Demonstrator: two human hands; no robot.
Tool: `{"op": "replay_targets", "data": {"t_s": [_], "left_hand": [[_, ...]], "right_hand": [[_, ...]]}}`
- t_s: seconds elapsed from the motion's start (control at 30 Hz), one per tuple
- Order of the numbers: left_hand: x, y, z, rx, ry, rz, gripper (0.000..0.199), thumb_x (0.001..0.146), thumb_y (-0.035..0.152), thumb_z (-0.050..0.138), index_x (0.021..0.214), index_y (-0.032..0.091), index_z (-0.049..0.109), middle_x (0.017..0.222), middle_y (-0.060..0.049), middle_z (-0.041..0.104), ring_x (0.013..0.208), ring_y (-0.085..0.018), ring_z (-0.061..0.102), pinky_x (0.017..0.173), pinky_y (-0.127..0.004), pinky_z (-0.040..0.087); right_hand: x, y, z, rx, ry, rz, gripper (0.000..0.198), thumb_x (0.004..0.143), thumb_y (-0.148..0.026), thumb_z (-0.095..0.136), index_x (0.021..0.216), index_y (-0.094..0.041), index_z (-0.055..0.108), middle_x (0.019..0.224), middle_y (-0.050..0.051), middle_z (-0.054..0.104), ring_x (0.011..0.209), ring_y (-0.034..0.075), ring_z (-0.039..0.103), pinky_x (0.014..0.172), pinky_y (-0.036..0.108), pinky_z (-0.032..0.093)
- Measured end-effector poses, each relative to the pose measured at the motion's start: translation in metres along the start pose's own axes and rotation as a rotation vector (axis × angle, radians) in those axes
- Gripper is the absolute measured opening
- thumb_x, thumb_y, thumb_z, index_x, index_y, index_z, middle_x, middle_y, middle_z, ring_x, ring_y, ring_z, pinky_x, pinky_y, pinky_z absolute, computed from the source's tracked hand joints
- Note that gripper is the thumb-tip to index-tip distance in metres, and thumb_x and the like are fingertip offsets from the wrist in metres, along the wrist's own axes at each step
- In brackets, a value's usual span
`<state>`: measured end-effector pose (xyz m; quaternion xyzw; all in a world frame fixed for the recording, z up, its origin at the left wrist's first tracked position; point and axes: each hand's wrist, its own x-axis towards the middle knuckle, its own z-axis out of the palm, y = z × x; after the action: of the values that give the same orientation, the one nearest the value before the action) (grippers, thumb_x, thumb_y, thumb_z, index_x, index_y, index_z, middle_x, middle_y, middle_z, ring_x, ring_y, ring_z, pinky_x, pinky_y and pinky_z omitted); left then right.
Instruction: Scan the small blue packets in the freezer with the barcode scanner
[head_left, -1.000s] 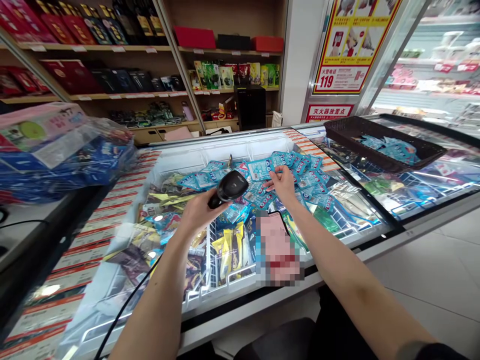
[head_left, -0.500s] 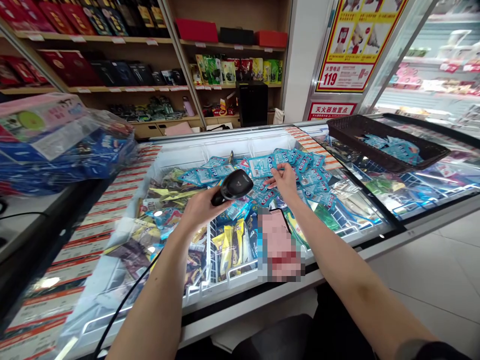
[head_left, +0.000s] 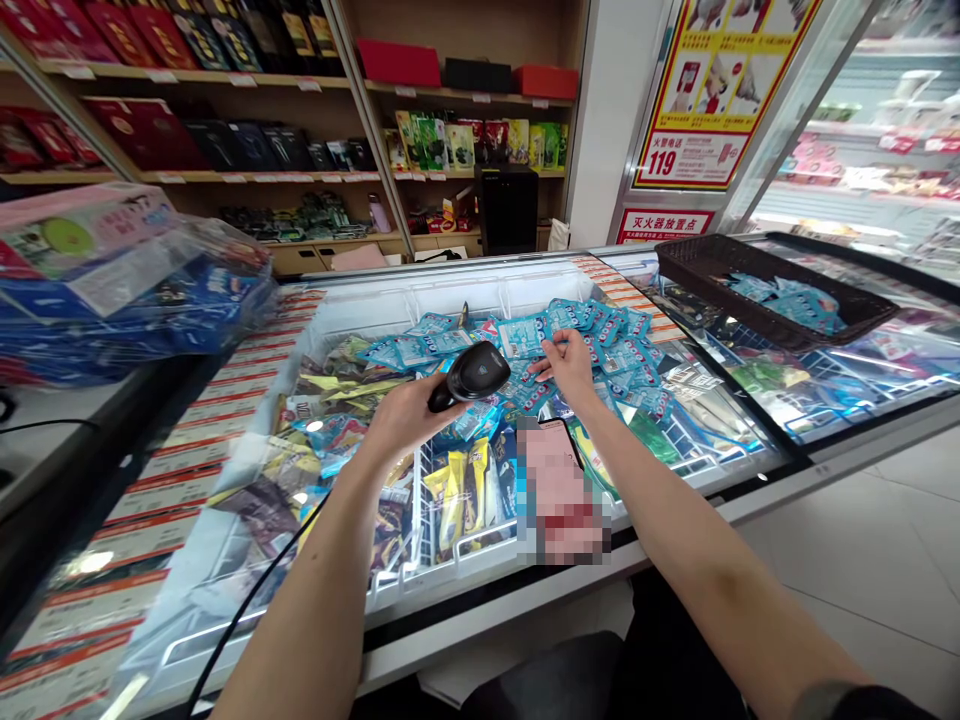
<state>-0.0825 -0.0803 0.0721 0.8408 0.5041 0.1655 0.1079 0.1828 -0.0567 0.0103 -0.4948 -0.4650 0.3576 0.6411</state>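
Note:
My left hand (head_left: 406, 415) is wrapped round the handle of a black barcode scanner (head_left: 478, 370), whose head points away from me. A dark cable runs down beside the left forearm. Between the thumb and fingers of my right hand (head_left: 568, 365) is the edge of a blue packet (head_left: 523, 335) with white print, lying just beyond the scanner's head. Several more blue packets (head_left: 626, 355) are spread over the freezer's glass top around it. A phone (head_left: 559, 480), partly blurred out, lies on the glass below my right hand.
Under the glass, the chest freezer (head_left: 480, 610) holds wrapped ice creams in wire baskets. A dark brown basket (head_left: 712, 270) with more blue packets stands at the right. Plastic-wrapped boxes (head_left: 127, 290) sit at the left. Stocked shelves (head_left: 300, 180) line the back.
The scanner has shifted very slightly to the right and down in the view. My right hand stays on the same blue packet.

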Motion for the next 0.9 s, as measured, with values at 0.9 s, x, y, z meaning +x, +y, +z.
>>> {"op": "replay_targets", "data": {"t_s": [0.9], "left_hand": [[-0.004, -0.016, -0.008, 0.044, 0.153, -0.214, 0.057, 0.079, 0.068, 0.049, 0.108, 0.023, 0.068, 0.083, -0.007, 0.071, 0.073, -0.024, 0.063, 0.056, -0.027, 0.032]], "right_hand": [[0.004, -0.005, -0.007, -0.282, -0.07, -0.062, 0.049, 0.089, -0.048, 0.052, 0.125, -0.015, 0.054, 0.078, 0.006, 0.068, 0.062, 0.024, 0.069, 0.051, 0.036, 0.055]]}}
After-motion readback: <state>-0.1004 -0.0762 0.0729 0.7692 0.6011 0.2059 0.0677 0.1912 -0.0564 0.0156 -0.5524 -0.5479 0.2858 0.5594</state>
